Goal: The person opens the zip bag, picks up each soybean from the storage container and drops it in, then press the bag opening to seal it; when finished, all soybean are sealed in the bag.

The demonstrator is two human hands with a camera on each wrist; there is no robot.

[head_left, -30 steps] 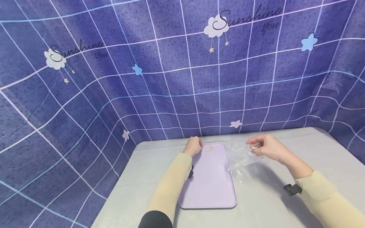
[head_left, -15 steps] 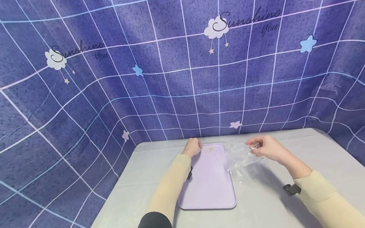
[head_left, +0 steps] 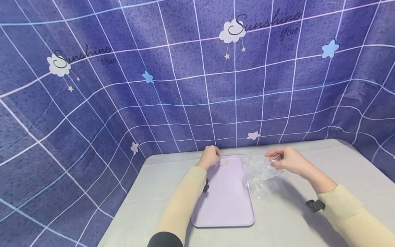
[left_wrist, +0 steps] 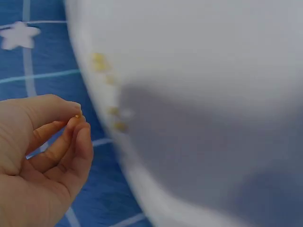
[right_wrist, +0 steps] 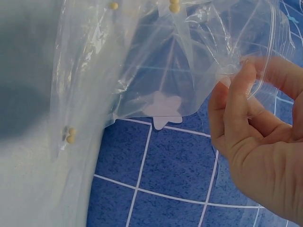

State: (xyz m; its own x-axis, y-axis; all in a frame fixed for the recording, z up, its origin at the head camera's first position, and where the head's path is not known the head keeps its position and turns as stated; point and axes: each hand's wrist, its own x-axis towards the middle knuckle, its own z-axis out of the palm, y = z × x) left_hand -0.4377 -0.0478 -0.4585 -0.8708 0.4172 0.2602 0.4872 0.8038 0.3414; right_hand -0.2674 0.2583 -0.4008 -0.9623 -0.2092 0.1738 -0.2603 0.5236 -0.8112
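Observation:
At the far left corner of the lavender tray [head_left: 225,199], my left hand [head_left: 210,156] pinches a small yellow soybean [left_wrist: 77,116] between thumb and fingertips. Just beyond those fingers several more soybeans [left_wrist: 99,62] lie near the tray's far edge, blurred in the left wrist view. My right hand [head_left: 292,161] grips a clear zip bag [right_wrist: 142,90] near its zip strip, with the plastic bunched between thumb and fingers. The bag hangs right of the tray and overlaps its right rim in the head view. A few soybeans [right_wrist: 71,135] show through its plastic.
A pale cloth covers the table [head_left: 154,206]. Behind it and to the sides hangs a blue-purple grid curtain [head_left: 185,116] with clouds and stars. Black straps sit at both wrists over cream sleeves [head_left: 182,202].
My left hand has risen slightly from the tray's far left corner, its fingertips drawn together. The right hand and the bag stay almost where they were.

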